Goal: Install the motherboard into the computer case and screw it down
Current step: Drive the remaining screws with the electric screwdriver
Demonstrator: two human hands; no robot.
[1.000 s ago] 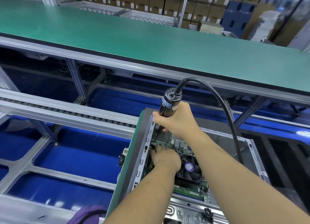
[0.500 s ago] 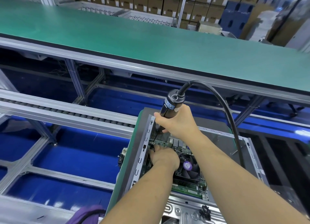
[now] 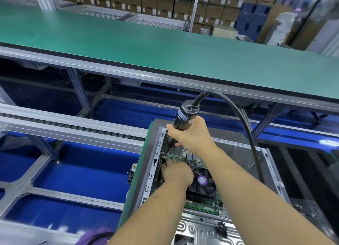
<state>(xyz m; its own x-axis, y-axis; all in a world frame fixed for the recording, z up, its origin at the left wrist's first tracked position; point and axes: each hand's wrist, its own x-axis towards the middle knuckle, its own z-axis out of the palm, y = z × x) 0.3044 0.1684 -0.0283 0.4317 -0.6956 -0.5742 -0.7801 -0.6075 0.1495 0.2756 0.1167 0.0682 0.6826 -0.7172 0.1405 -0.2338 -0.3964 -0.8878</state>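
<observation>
An open metal computer case (image 3: 156,158) lies flat at the bottom middle. Inside it sits the green motherboard (image 3: 201,206) with a black cooler fan (image 3: 203,182). My right hand (image 3: 190,134) grips a black electric screwdriver (image 3: 184,117), tilted, with its bit down at the board's far left corner. My left hand (image 3: 177,172) rests on the board just below the bit, fingertips near the tip; whether they pinch a screw is hidden.
The screwdriver's black cable (image 3: 245,127) arcs right over the case. A green conveyor belt (image 3: 165,48) runs across behind. A roller rail (image 3: 73,127) and aluminium frame bars over blue floor lie to the left. Cardboard boxes (image 3: 165,2) are stacked at the back.
The screwdriver has tilted a little more to the right and its top has dropped slightly. My left hand has stayed at the board's corner.
</observation>
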